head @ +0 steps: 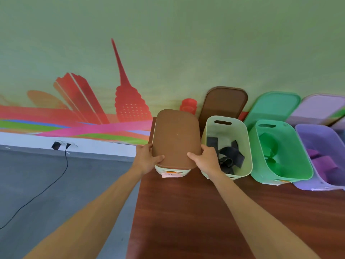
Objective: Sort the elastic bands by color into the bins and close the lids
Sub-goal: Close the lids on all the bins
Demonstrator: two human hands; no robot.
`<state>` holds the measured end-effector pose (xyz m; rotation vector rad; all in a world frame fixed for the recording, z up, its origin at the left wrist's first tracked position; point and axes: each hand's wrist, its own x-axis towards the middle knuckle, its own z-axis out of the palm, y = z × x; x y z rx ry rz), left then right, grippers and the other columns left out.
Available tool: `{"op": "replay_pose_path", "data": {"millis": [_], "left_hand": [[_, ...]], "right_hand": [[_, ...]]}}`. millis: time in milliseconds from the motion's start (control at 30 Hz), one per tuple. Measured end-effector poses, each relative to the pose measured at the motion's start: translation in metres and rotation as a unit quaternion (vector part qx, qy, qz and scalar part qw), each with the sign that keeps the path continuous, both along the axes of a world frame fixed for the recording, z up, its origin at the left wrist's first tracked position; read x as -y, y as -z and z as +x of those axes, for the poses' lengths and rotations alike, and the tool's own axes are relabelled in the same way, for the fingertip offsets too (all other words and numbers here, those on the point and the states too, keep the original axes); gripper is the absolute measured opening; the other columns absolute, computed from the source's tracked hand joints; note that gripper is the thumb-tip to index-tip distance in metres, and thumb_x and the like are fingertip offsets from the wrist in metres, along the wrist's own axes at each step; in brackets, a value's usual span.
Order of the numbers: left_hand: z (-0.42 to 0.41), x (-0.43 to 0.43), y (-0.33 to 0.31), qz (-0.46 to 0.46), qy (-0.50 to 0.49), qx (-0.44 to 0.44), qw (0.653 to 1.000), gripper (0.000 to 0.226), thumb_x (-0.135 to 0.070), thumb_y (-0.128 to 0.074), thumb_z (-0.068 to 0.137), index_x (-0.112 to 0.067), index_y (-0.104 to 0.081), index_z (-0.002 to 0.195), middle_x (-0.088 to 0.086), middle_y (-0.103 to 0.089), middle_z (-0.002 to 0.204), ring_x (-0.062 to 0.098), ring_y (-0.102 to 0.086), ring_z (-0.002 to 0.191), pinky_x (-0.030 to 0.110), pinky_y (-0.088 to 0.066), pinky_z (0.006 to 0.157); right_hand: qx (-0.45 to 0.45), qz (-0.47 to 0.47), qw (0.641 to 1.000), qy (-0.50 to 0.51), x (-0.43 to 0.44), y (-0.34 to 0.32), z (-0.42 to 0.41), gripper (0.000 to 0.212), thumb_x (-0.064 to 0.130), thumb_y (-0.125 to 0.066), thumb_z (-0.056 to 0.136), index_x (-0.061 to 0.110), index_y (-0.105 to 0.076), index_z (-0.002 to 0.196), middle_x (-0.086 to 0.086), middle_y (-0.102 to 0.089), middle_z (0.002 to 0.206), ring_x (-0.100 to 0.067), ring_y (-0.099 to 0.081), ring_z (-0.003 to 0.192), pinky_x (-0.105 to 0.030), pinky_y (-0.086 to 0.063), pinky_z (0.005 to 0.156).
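A brown lid [175, 137] lies on top of the leftmost pale bin [173, 172] at the table's left end. My left hand [147, 157] grips the lid's near left corner and my right hand [205, 158] grips its near right corner, thumbs on top. To the right stands an open pale green bin [240, 131] holding black elastic bands [230, 156]. Further right are an open green bin [261, 165] with green bands [268, 146] and an open purple bin [306, 176] with purple bands [324, 161].
A second brown lid [224, 103], a green lid [274, 107] and a lilac lid [319, 109] lean against the wall behind their bins. The dark wooden table [196, 212] ends just left of the closed bin; grey floor and a black cable [46, 186] lie beyond.
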<state>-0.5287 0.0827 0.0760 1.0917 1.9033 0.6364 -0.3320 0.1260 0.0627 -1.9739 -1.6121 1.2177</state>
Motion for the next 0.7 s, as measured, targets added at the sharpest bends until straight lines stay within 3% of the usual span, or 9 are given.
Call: {"op": "replay_pose_path", "data": {"millis": [67, 167, 300, 433, 633, 700], "left_hand": [[0.002, 0.003, 0.004, 0.011, -0.012, -0.006, 1.0, 0.057, -0.019, -0.072, 0.082, -0.007, -0.047, 0.132, 0.014, -0.041, 0.126, 0.026, -0.052, 0.11, 0.035, -0.043, 0.1], [0.0, 0.006, 0.009, 0.018, -0.011, -0.005, 1.0, 0.051, -0.017, -0.069, 0.082, -0.008, -0.05, 0.129, 0.016, -0.054, 0.118, 0.028, -0.057, 0.104, 0.039, -0.048, 0.092], [-0.001, 0.008, 0.015, 0.016, -0.01, -0.016, 1.0, 0.042, -0.013, -0.069, 0.081, -0.004, -0.057, 0.121, 0.017, -0.059, 0.111, 0.029, -0.061, 0.094, 0.037, -0.052, 0.085], [0.001, 0.012, 0.02, 0.01, -0.033, 0.0, 0.999, 0.045, -0.013, -0.068, 0.083, -0.006, -0.054, 0.126, 0.018, -0.058, 0.111, 0.035, -0.062, 0.09, 0.043, -0.054, 0.084], [0.001, 0.011, 0.02, 0.009, -0.055, 0.026, 0.998, 0.033, -0.003, -0.06, 0.088, 0.0, -0.057, 0.121, 0.004, -0.057, 0.085, 0.026, -0.056, 0.067, 0.025, -0.05, 0.055], [0.001, 0.01, 0.02, 0.013, -0.055, 0.023, 0.998, 0.031, -0.002, -0.059, 0.089, 0.001, -0.058, 0.12, 0.006, -0.057, 0.086, 0.029, -0.057, 0.068, 0.031, -0.054, 0.059]], "right_hand": [[0.04, 0.011, 0.999, -0.035, 0.002, 0.003, 0.0, 0.053, 0.041, -0.063, 0.086, 0.009, -0.052, 0.127, -0.01, -0.045, 0.122, -0.028, -0.054, 0.109, -0.04, -0.046, 0.098], [0.083, 0.02, 0.993, -0.083, 0.004, 0.006, -0.002, 0.048, 0.041, -0.056, 0.092, 0.009, -0.049, 0.127, -0.01, -0.044, 0.123, -0.027, -0.053, 0.11, -0.036, -0.045, 0.094], [0.094, 0.023, 0.99, -0.101, 0.002, 0.012, -0.002, 0.049, 0.04, -0.054, 0.093, 0.009, -0.045, 0.131, -0.01, -0.047, 0.126, -0.027, -0.053, 0.113, -0.038, -0.046, 0.095], [0.082, 0.008, 0.991, -0.104, 0.0, 0.022, -0.002, 0.056, 0.04, -0.053, 0.093, 0.012, -0.038, 0.139, -0.008, -0.05, 0.134, -0.027, -0.051, 0.121, -0.042, -0.045, 0.102], [0.054, 0.008, 0.995, -0.078, 0.002, 0.033, -0.003, 0.059, 0.04, -0.054, 0.093, 0.015, -0.033, 0.143, -0.006, -0.048, 0.138, -0.026, -0.049, 0.124, -0.043, -0.046, 0.101], [0.046, 0.005, 0.997, -0.068, 0.003, 0.034, -0.003, 0.062, 0.041, -0.055, 0.092, 0.017, -0.032, 0.144, -0.005, -0.047, 0.138, -0.027, -0.05, 0.123, -0.047, -0.051, 0.095]]}}
